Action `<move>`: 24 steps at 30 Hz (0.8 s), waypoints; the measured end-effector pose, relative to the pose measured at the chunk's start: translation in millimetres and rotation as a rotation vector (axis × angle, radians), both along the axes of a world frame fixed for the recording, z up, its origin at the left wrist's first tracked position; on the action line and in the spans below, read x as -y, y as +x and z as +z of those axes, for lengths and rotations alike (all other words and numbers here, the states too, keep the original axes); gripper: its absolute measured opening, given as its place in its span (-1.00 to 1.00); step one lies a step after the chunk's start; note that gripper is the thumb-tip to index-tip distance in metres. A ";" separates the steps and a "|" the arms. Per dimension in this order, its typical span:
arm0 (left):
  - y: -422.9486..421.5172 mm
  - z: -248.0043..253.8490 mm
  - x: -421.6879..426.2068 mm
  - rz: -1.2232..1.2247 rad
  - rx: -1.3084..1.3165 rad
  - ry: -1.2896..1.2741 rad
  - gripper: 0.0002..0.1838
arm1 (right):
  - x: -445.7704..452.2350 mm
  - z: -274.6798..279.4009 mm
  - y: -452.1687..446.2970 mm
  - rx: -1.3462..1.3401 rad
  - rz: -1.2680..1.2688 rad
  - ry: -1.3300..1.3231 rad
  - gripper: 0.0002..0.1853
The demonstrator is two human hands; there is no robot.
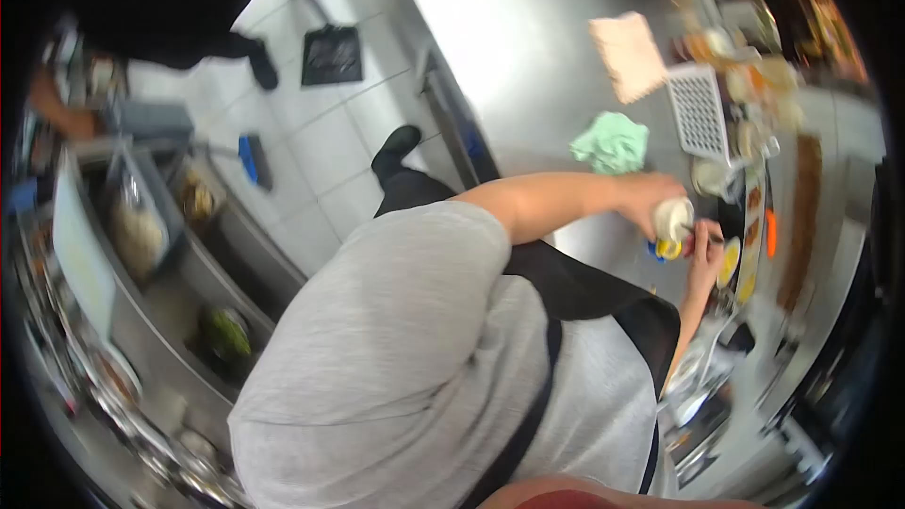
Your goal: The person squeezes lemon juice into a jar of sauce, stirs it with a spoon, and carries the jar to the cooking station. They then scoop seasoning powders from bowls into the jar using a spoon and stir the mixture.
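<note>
My left hand [649, 203] is wrapped round a small white jar [673, 219], tilted over the steel counter [509, 66]. My right hand [705, 250] is closed close against the jar's mouth, with a thin utensil, blurred and perhaps a spoon [691, 228], between its fingers. Just under the jar is a small yellow and blue item [667, 250] whose kind I cannot make out. A crumpled green cloth [611, 143] lies beside my left forearm, and a pink cloth [627, 57] is spread farther along the counter.
A white perforated basket [698, 113] and several jars stand along the counter's back. To the left, another person [160, 0] in black holds a dustpan [332, 55] on the tiled floor [325, 137]. A blue brush [253, 160] and a container unit [203, 254] are nearby.
</note>
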State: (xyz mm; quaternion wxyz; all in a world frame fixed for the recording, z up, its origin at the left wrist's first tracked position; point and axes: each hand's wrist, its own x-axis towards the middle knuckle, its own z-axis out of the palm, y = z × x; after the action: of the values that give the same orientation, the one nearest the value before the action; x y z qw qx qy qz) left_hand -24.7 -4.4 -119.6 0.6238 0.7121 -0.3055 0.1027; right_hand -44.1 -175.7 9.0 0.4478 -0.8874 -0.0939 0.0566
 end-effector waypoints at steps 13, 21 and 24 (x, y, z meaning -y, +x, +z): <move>6.9 30.4 -17.7 -0.085 -0.086 0.147 -0.04 | -25.3 -9.1 -10.1 0.238 -0.396 -0.018 -0.68; 1.6 43.5 -14.7 -0.115 -0.193 0.186 -0.05 | -24.7 -0.3 -17.0 0.106 -0.386 0.059 -0.66; 4.5 37.9 -14.2 -0.160 -0.259 0.165 -0.05 | -35.9 -2.2 -20.5 0.136 -0.278 0.049 -0.65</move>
State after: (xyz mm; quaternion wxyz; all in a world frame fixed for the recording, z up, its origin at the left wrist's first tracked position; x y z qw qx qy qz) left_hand -20.1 9.8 -81.7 0.6035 0.7416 -0.2856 -0.0653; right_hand -64.7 -139.7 6.9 0.4654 -0.8824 -0.0016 -0.0685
